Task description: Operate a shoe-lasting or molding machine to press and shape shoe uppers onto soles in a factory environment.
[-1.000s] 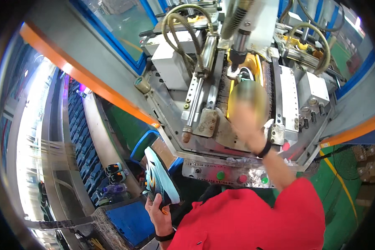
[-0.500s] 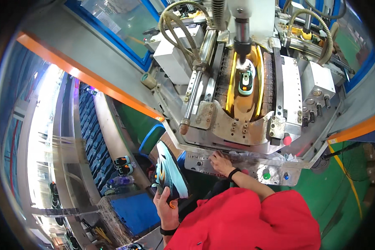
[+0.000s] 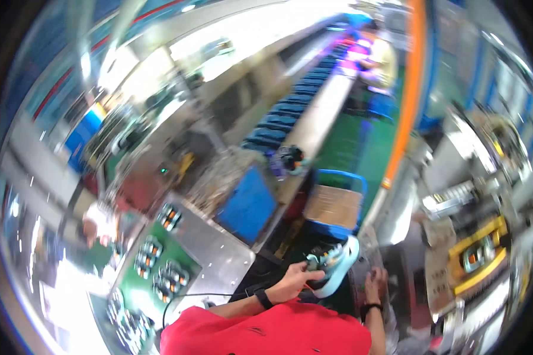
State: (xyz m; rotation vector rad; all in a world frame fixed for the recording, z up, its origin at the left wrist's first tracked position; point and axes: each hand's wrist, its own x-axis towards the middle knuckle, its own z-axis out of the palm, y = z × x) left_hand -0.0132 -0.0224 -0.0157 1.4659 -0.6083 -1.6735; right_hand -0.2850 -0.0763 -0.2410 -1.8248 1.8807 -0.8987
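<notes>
My left hand grips a sneaker with a pale blue sole and a dark upper, its fingers closed at the shoe's opening. The shoe is tilted, with the sole facing right. To the right of it, my right hand rests at the machine's front panel, fingers stretched out and holding nothing I can see; blur softens them. Further right, the pressing machine holds another shoe between yellow pads.
A blue-rimmed crate with a cardboard-brown surface stands ahead. Beyond it runs a conveyor with dark blue pieces and a shoe. Several shoes lie on the green-topped table at left. A seated person is far off.
The view has swung left, so the machine now lies at the right and the table of shoes shows. My left hand has turned the sneaker, still gripped; my right hand stays by the panel.
</notes>
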